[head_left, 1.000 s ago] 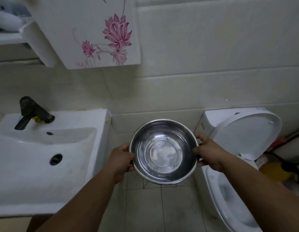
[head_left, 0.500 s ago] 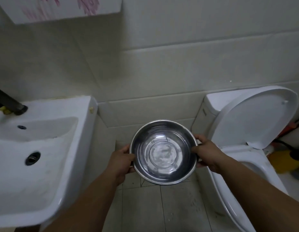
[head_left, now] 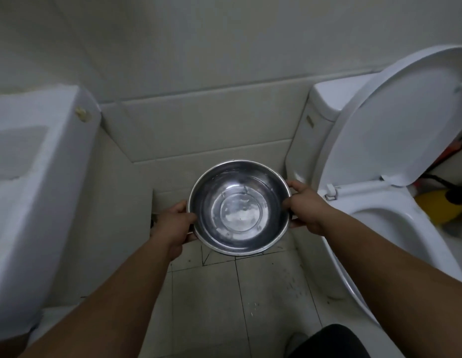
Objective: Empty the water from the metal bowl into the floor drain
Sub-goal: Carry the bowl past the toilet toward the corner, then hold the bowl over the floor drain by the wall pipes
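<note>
A round metal bowl (head_left: 239, 206) with shallow water in it is held level above the tiled floor, between the sink and the toilet. My left hand (head_left: 174, 222) grips its left rim, thumb on the edge. My right hand (head_left: 303, 206) grips its right rim in the same way. The floor drain is not visible; the bowl covers the floor near the wall, where cut lines in the tiles run under it.
A white sink (head_left: 36, 192) stands at the left and a white toilet (head_left: 379, 228) with its lid raised at the right. Grey floor tiles (head_left: 224, 301) lie between them. A yellow object (head_left: 436, 205) sits behind the toilet. Something dark (head_left: 330, 342) shows at the bottom edge.
My view has tilted down and the bowl has come lower toward the floor. The faucet and the flowered cabinet have left the view. Both hands keep their hold on the rim.
</note>
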`<move>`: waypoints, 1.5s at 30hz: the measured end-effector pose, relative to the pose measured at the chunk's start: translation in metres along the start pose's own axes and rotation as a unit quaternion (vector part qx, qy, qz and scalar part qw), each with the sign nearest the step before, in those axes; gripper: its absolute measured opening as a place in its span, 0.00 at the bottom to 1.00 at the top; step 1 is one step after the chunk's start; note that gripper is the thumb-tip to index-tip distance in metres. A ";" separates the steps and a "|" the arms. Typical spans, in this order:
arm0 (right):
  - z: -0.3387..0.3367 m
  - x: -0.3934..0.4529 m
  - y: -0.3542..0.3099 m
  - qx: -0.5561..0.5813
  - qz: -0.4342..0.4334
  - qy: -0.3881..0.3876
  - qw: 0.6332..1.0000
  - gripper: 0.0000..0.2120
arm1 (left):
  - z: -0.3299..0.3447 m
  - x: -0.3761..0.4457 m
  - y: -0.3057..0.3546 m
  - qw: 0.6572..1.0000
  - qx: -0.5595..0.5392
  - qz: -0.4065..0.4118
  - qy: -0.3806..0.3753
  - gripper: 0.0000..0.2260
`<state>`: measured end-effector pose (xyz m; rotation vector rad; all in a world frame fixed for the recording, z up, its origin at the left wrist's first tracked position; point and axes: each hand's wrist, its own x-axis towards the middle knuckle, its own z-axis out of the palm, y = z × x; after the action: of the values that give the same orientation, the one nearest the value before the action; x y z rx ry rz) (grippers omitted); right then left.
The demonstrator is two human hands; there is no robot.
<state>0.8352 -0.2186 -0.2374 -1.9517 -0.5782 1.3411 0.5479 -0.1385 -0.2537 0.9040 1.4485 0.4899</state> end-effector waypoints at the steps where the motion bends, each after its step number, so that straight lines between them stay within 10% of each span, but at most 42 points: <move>1: 0.004 0.009 0.008 0.006 0.002 0.000 1.000 0.30 | 0.001 0.009 -0.008 1.000 -0.002 0.000 0.000 0.20; 45: 0.135 0.231 0.204 -0.004 0.048 -0.091 0.995 0.25 | -0.031 0.221 -0.232 0.999 0.015 -0.012 0.025 0.21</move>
<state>0.7902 -0.1550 -0.5650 -1.8962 -0.5831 1.5914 0.4883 -0.0997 -0.5681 0.9018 1.5150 0.4766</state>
